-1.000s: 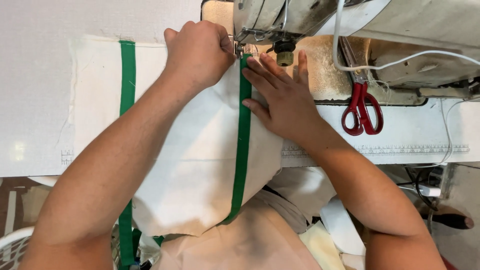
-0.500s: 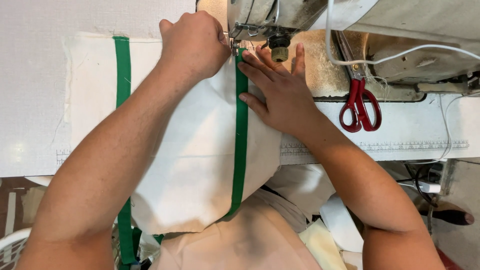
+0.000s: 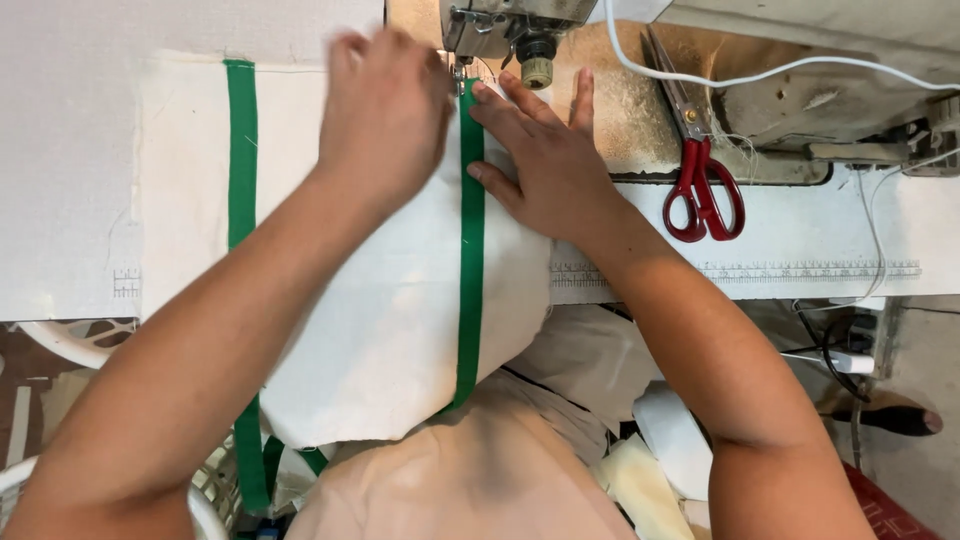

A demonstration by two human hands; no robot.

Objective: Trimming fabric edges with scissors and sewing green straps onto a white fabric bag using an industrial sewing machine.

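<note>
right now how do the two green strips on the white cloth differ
The right green strip runs under both hands, left hand and right hand, up to the sewing machine; the left green strip lies untouched, away from it. The right one drapes off the table edge on folded cloth; the left lies flat. Both are narrow and parallel.

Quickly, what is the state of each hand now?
Left hand: blurred, knuckles up, pressing on the white cloth; a grip cannot be told.
Right hand: open, flat on the cloth beside the green strip.

Bright, even light; left hand [image 3: 385, 120] motion-blurred.
</note>
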